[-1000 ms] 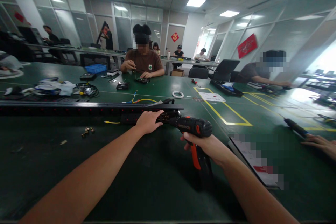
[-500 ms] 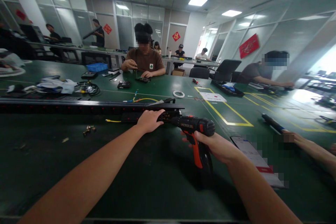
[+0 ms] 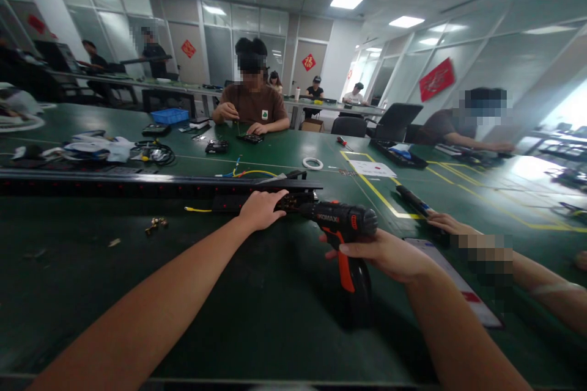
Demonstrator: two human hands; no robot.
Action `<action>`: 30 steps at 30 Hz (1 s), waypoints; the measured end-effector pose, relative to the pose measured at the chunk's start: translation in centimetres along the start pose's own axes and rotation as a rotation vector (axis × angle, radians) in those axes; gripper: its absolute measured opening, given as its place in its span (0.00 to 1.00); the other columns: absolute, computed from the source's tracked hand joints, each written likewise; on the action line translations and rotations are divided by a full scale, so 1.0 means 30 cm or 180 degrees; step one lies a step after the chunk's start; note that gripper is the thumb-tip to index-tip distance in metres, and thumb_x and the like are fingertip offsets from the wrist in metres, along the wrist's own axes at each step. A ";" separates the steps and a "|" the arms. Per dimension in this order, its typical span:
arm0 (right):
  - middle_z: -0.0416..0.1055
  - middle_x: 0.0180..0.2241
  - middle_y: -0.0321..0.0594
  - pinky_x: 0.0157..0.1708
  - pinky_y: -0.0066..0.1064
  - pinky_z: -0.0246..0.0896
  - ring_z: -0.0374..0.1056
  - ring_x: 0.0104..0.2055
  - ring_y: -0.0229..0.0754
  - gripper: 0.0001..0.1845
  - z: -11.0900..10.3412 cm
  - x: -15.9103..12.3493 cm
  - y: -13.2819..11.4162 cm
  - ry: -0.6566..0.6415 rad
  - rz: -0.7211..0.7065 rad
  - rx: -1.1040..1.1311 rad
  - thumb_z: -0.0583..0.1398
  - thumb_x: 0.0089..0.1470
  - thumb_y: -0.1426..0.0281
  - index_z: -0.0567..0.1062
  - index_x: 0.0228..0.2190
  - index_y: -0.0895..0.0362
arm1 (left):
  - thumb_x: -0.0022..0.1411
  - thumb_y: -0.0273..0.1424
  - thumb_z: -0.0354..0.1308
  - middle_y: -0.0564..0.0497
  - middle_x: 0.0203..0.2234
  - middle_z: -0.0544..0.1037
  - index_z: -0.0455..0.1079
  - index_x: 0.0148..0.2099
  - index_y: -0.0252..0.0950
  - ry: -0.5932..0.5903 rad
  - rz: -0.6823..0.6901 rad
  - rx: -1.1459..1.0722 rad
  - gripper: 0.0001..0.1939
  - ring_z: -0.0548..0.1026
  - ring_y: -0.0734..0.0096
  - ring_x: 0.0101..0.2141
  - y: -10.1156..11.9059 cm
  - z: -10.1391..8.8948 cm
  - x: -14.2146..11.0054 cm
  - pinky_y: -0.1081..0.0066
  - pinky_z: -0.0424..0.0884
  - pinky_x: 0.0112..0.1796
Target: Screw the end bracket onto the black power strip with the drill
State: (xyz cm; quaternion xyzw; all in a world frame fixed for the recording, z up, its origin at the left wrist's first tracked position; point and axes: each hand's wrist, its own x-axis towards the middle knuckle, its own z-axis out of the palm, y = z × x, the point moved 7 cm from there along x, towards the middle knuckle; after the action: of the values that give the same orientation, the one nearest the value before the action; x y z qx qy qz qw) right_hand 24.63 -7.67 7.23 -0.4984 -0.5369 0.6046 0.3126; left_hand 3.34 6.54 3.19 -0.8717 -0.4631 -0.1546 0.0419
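My right hand point(image 3: 385, 252) is closed round the grip of a black and orange cordless drill point(image 3: 346, 224), whose nose points left at the end of a long black strip point(image 3: 151, 185) lying across the green table point(image 3: 275, 311). My left hand point(image 3: 261, 208) rests on the short black part point(image 3: 229, 203) at that end, fingers curled over it next to the drill's tip. A yellow wire point(image 3: 195, 209) sticks out to the left of the part.
Small brass screws point(image 3: 155, 224) lie at the left. A co-worker's hand point(image 3: 447, 224) reaches in from the right holding a dark tool point(image 3: 413, 200) over a white paper point(image 3: 454, 284). People sit across the table; cables point(image 3: 153, 154), a tape roll point(image 3: 312, 164) and a blue bin point(image 3: 169, 116) lie farther off.
The co-worker's hand and dark tool have moved leftward over the table toward the yellow marked lines. My hands and the drill have barely shifted.
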 end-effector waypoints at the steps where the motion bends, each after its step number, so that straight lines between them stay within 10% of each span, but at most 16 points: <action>1: 0.78 0.53 0.51 0.51 0.51 0.72 0.79 0.47 0.58 0.33 -0.002 0.001 0.003 0.0006 0.0022 0.0049 0.75 0.44 0.62 0.79 0.52 0.55 | 0.68 0.47 0.59 0.43 0.52 0.80 0.59 0.70 0.44 -0.0014 -0.0012 -0.0001 0.33 0.78 0.51 0.51 -0.001 0.001 0.000 0.58 0.68 0.50; 30: 0.79 0.47 0.48 0.39 0.39 0.76 0.79 0.39 0.50 0.33 0.021 0.010 0.003 -0.0096 0.0129 0.0051 0.77 0.39 0.64 0.79 0.48 0.59 | 0.68 0.47 0.59 0.44 0.52 0.80 0.58 0.70 0.45 -0.0031 -0.0027 0.0020 0.33 0.78 0.51 0.51 0.001 0.001 0.000 0.58 0.68 0.51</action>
State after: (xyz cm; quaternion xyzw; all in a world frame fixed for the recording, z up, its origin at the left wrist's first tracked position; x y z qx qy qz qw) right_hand 23.95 -7.62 7.00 -0.4975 -0.5265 0.6226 0.2962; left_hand 3.37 6.54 3.17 -0.8704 -0.4674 -0.1491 0.0418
